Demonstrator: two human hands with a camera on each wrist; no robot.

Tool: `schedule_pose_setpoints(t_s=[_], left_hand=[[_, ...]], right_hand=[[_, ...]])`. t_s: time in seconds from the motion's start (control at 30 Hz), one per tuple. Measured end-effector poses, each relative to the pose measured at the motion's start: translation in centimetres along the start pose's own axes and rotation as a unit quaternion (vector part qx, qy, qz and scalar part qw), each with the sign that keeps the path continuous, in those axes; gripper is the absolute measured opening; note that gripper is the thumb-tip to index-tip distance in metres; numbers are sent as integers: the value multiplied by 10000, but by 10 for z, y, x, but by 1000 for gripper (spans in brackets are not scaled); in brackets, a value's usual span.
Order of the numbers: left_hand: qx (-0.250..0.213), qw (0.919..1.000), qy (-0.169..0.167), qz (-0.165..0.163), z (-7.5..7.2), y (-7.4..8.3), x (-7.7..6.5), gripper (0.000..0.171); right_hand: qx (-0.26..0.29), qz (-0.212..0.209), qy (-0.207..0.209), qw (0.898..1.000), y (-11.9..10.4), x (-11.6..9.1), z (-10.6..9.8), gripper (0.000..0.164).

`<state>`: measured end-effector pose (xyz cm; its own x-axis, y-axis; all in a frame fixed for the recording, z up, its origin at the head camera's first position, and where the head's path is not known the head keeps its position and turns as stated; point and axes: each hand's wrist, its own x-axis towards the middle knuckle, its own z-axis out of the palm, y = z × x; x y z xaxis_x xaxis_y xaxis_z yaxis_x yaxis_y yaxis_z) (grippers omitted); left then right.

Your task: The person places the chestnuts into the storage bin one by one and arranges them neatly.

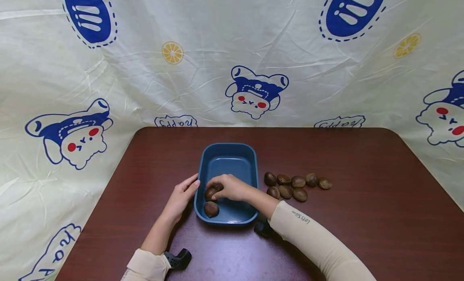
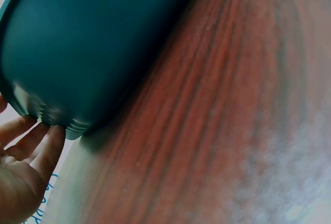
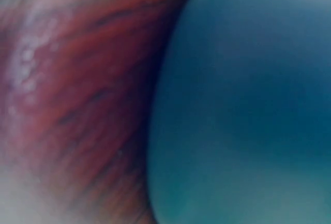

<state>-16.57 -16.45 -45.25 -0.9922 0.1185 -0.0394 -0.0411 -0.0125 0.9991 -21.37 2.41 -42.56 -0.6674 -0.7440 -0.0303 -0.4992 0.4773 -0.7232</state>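
A blue rectangular tray (image 1: 226, 220) lies on the table, with chestnuts along its left inner side. My right hand (image 1: 233, 187) reaches over the tray's right rim, its thumb and fingers pinching a chestnut (image 1: 210, 193) partly hidden by them. Just in front of that one lies another chestnut (image 1: 211, 209). Outside the left wall, my left hand (image 1: 181, 197) rests its fairly straight fingers against the tray. In the left wrist view, these fingertips (image 2: 56, 133) touch the ribbed end of the tray's outer wall. The right wrist view is blurred and filled mostly by the tray wall (image 3: 243, 105).
Several chestnuts (image 1: 298, 182) lie in two rough rows on the brown table (image 1: 362, 216), right of the tray. Behind the table hangs a pale printed cloth (image 1: 203, 87). A dark wrist device (image 1: 178, 259) sits at the left cuff.
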Motion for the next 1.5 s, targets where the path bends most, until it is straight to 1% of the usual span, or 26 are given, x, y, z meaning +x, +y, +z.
schedule_pose_setpoints(t_s=[0.23, 0.43, 0.47, 0.53, 0.67, 0.7, 0.77, 0.87, 1.0, 1.17, 1.37, 1.5], left_hand=[[-21, 10000, 17, -42, 0, -1, 0, 45], [55, 10000, -11, 11, 0, -1, 1, 45], [54, 10000, -17, 12, -1, -1, 1, 45], [45, 10000, -12, 9, 0, 0, 0, 44], [-14, 10000, 4, -6, 0, 0, 1, 44], [-26, 10000, 14, -7, 0, 0, 1, 44], [-44, 10000, 25, -3, 1, 0, 1, 44], [-38, 10000, 36, -12, 1, 0, 1, 43], [41, 10000, 16, 3, 0, 0, 1, 45], [142, 9999, 18, 13, 0, 0, 1, 46], [126, 9999, 4, -41, 0, 0, 1, 45], [65, 9999, 20, -79, -1, 0, 1, 45]], right_hand=[[231, 38, 87, 9997, 2, 0, -1, 33], [437, -3, 231, 9988, 1, -1, -5, 36], [503, -46, 258, 9984, 0, -2, -6, 37], [729, -90, 288, 9969, -10, -7, -11, 36], [1020, -181, 366, 9939, -13, -10, -16, 38], [1072, -178, 379, 9934, -13, -11, -17, 38], [1091, -216, 431, 9929, -4, -10, -16, 40], [1203, -322, 512, 9909, -4, -13, -19, 41], [1337, -390, 697, 9878, -4, -18, -24, 40], [1531, -511, 1043, 9814, -5, -30, -35, 40], [1681, -327, 1460, 9744, 0, -50, -46, 40], [1645, -332, 1733, 9705, 6, -62, -51, 40]])
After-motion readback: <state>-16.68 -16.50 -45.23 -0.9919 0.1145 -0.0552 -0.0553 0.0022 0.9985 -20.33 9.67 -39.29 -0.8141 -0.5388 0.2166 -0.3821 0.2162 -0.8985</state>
